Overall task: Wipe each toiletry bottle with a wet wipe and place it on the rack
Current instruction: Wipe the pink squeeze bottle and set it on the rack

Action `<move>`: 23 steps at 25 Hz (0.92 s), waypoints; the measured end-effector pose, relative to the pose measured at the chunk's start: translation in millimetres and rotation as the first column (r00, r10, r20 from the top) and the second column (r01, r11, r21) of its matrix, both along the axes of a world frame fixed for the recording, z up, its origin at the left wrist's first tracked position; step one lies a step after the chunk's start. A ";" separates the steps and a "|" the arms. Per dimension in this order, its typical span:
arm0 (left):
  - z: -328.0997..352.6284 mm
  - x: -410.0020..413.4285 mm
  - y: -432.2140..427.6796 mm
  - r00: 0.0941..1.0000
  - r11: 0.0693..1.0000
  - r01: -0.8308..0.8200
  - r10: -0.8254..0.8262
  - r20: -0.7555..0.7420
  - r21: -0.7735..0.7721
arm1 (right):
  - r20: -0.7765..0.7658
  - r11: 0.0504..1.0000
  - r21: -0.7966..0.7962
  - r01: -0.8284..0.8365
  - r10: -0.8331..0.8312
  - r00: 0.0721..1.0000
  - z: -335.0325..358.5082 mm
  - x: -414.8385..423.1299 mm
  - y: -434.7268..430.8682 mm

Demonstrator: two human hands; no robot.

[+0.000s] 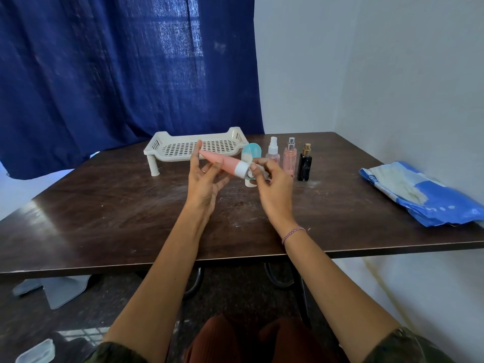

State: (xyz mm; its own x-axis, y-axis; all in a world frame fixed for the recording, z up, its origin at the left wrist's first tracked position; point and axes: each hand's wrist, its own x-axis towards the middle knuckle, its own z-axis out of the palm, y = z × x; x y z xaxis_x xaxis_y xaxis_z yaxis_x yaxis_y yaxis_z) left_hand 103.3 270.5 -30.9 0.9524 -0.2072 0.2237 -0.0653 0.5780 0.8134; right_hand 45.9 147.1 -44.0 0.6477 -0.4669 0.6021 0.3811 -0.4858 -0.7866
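My left hand point(205, 179) holds a pink tube point(221, 161) with a white cap, lying tilted above the table. My right hand point(272, 184) pinches a crumpled wet wipe point(255, 170) against the tube's cap end. Behind my hands stands a light blue tube point(252, 151), partly hidden. To its right stand a clear spray bottle point(273, 151), a pink spray bottle point(290, 157) and a black bottle with a gold cap point(305, 163). The white perforated rack point(183, 149) stands at the back left of the table with nothing on it.
A blue wet-wipe pack point(424, 195) lies at the table's right edge by the wall. The dark wooden table point(117, 210) backs onto a blue curtain point(117, 74). A plastic container point(36, 352) sits on the floor at lower left.
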 end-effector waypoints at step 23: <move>-0.4 2.0 0.3 0.969 0.966 0.151 -0.187 -0.162 -0.212 | 0.153 0.990 -0.136 -0.031 0.051 0.987 -1.0 -0.5 4.0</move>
State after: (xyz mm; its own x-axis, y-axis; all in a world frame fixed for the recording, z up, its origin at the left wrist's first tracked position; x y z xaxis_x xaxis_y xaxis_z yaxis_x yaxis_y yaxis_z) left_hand 105.2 270.7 -31.3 0.9354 -0.3377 0.1049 0.1837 0.7175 0.6718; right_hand 45.4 151.1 -44.9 0.5581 -0.3512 0.7518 0.5156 -0.5631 -0.6458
